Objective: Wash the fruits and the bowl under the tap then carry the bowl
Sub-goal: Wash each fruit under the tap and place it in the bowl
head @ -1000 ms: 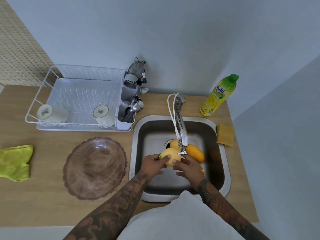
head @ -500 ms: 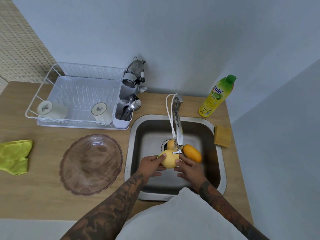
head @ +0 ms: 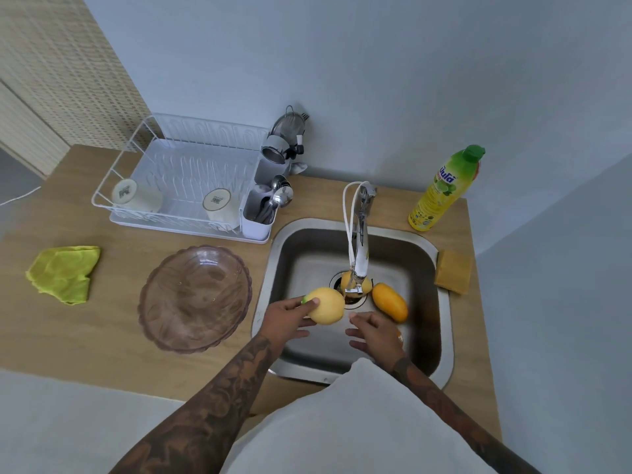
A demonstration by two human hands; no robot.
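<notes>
My left hand (head: 285,319) holds a pale yellow round fruit (head: 327,305) over the left side of the steel sink (head: 444,323), just left of the tap spout (head: 357,265). My right hand (head: 374,331) hovers open over the basin, apart from that fruit. An orange oblong fruit (head: 390,301) lies on the sink floor to the right. Another yellow fruit (head: 349,280) sits by the drain, partly hidden behind the spout. The clear pinkish glass bowl (head: 195,297) stands empty on the wooden counter left of the sink.
A white dish rack (head: 181,186) with two cups and a cutlery holder stands behind the bowl. A green cloth (head: 65,273) lies far left. A dish soap bottle (head: 444,188) and a yellow sponge (head: 453,271) sit right of the sink.
My right hand has let go of the yellow fruit and drawn back. My left hand alone has carried the fruit leftward, away from under the spout.
</notes>
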